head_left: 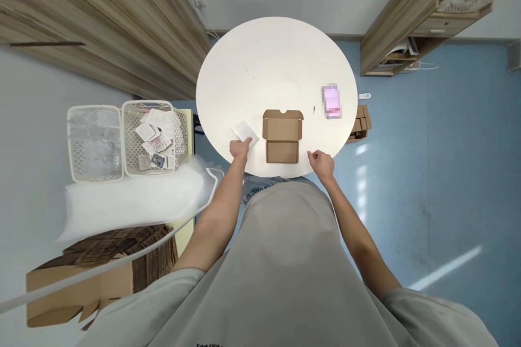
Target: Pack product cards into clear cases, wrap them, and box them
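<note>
A small brown cardboard box [282, 136] stands open, lid flap up, near the front edge of the round white table [277, 59]. My left hand [240, 148] is closed on a white flat packet [245, 132] lying on the table left of the box. My right hand [321, 164] rests at the table's front edge, right of the box, fingers loosely curled and holding nothing I can see.
A pink object [331, 101] lies on the table's right side. Two white mesh baskets [122, 138] stand at the left, one with paper cards. Foam sheets [134, 198] and flattened cardboard [101, 274] lie below them. Small folded boxes [360, 122] sit on the blue floor.
</note>
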A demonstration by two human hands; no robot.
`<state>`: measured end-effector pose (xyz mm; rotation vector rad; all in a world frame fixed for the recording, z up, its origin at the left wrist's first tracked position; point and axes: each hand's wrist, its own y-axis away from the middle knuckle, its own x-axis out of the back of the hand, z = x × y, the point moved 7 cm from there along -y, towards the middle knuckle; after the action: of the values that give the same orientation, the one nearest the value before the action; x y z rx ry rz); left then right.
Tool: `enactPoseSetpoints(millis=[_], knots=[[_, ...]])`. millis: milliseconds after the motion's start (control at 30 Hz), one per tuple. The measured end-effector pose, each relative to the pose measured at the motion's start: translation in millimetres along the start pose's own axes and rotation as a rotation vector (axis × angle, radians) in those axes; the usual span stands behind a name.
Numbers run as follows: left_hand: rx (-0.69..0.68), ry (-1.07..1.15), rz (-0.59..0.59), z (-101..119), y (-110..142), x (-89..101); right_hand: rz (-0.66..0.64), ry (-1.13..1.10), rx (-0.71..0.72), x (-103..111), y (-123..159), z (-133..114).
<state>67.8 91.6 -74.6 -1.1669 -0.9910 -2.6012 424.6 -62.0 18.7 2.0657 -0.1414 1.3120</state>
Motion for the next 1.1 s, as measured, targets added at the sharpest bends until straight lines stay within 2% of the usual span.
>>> enactPoseSetpoints(millis=[67, 133, 233, 367, 467, 567, 633, 733, 800, 900, 1000, 1100], knots=[[0.105, 0.173, 0.107, -8.2, 6.8, 8.0, 0.007, -0.017, 0.016, 5.1, -3.3, -3.2], [0.096, 0.279, 0.129, -11.6, 15.7, 15.1, 0.019, -0.046, 0.041, 12.5, -7.3, -9.9], [-0.064, 0.434, 0.062, -10.6, 31.6, 29.5, 0.057, -0.116, 0.117, 26.9, -13.8, -26.7], [-0.28, 0.475, -0.121, -1.5, 58.9, 42.1, 0.101, -0.254, 0.279, 44.5, -21.0, -58.0], [-0.387, 0.424, -0.264, 13.8, 78.9, 37.0, 0.024, -0.378, 0.414, 45.5, -23.5, -84.0], [-0.476, 0.335, -0.385, 34.7, 94.6, 24.2, -0.093, -0.457, 0.519, 36.7, -22.5, -104.0], [-0.54, 0.285, -0.449, 49.5, 102.3, 15.3, -0.153, -0.469, 0.545, 27.1, -22.0, -109.5], [-0.611, 0.251, -0.522, 67.7, 107.8, 1.7, -0.214, -0.449, 0.505, 9.5, -24.8, -105.6], [-0.59, 0.245, -0.521, 73.4, 104.9, -7.8, -0.228, -0.453, 0.442, -1.1, -29.4, -98.2], [-0.436, 0.257, -0.409, 70.0, 91.7, -19.8, -0.207, -0.442, 0.337, -13.0, -38.8, -88.0], [-0.298, 0.251, -0.3, 61.0, 82.0, -29.6, -0.2, -0.343, 0.251, -23.0, -47.0, -82.8], [-0.261, 0.168, -0.286, 54.7, 80.1, -40.7, -0.221, -0.217, 0.194, -33.2, -51.2, -79.6]])
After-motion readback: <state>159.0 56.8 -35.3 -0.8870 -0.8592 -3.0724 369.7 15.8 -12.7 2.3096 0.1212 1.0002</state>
